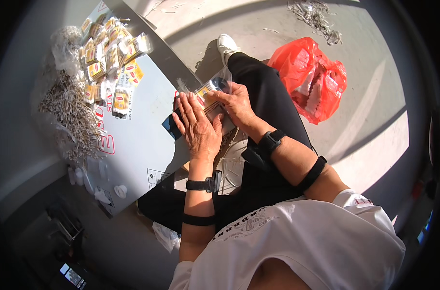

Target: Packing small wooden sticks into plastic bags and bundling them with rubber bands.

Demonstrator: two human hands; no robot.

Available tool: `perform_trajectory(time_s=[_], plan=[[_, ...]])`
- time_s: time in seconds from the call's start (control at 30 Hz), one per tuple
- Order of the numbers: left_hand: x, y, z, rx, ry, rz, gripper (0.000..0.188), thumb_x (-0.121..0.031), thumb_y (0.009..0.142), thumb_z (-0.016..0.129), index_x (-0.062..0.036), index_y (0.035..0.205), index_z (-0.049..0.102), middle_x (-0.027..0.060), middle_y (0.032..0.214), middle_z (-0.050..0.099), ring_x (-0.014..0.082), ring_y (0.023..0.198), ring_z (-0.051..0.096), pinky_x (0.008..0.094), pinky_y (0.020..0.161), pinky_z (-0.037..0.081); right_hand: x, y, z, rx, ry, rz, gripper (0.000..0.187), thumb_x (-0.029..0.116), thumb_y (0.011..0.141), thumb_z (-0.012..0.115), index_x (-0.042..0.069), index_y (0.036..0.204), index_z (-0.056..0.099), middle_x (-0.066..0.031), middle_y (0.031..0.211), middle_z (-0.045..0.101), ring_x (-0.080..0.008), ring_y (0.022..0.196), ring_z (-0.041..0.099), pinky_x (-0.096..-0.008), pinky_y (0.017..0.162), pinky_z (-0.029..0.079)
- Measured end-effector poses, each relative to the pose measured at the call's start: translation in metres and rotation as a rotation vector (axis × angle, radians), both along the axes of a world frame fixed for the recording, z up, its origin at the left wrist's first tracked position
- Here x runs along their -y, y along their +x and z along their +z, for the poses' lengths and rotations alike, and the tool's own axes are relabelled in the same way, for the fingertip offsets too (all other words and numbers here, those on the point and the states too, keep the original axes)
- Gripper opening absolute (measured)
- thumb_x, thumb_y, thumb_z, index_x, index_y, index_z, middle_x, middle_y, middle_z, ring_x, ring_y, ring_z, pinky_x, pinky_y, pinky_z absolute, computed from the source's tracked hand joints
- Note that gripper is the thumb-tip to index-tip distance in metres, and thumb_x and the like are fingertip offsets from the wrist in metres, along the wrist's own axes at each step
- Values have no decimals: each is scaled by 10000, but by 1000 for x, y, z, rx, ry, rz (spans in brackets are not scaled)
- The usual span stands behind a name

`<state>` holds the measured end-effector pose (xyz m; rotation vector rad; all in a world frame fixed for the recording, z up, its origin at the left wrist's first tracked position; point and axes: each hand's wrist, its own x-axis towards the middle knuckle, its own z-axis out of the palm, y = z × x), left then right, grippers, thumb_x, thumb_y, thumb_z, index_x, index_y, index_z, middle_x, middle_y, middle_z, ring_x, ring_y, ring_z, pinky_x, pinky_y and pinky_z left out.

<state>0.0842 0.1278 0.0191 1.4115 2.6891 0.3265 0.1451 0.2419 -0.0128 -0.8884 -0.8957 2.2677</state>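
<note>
A small clear packet of cotton swabs with a yellow label [205,92] lies at the edge of the board, under my hands. My left hand [199,128] rests flat over its near left part, fingers stretched out. Thumb and fingers of my right hand [239,107] pinch the packet's right side. A dark blue flat piece [170,127] sticks out beside my left fingers; most of it is hidden. Similar filled swab packets [100,50] are piled at the board's far left. Next to them spreads a big heap of loose cotton swabs [75,113], partly in clear plastic.
The pale printed board [142,140] serves as a work surface on my left. A red plastic bag [309,79] with pale contents stands on the floor at right. Loose swabs [319,21] lie scattered on the far floor. A small white round piece [120,191] sits at the board's near end.
</note>
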Motion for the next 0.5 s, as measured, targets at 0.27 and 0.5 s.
perform_trajectory(time_s=[0.27, 0.5], plan=[[-4, 5, 2, -26, -107, 38, 909, -393, 880, 645, 36, 1508, 146, 237, 1581, 154, 351, 1488, 111, 543, 1180, 33, -1, -7, 0, 59, 3, -4, 84, 65, 844, 729, 4, 887, 690, -32, 812, 696, -77, 692, 616, -239, 636, 511], [-4, 6, -2, -11, -44, 44, 924, -329, 870, 662, 4, 1528, 105, 220, 1584, 152, 348, 1488, 117, 552, 1172, 68, -1, -13, 1, 121, 69, -11, 97, 99, 852, 736, 15, 858, 687, -9, 777, 677, -57, 670, 579, -237, 602, 484]])
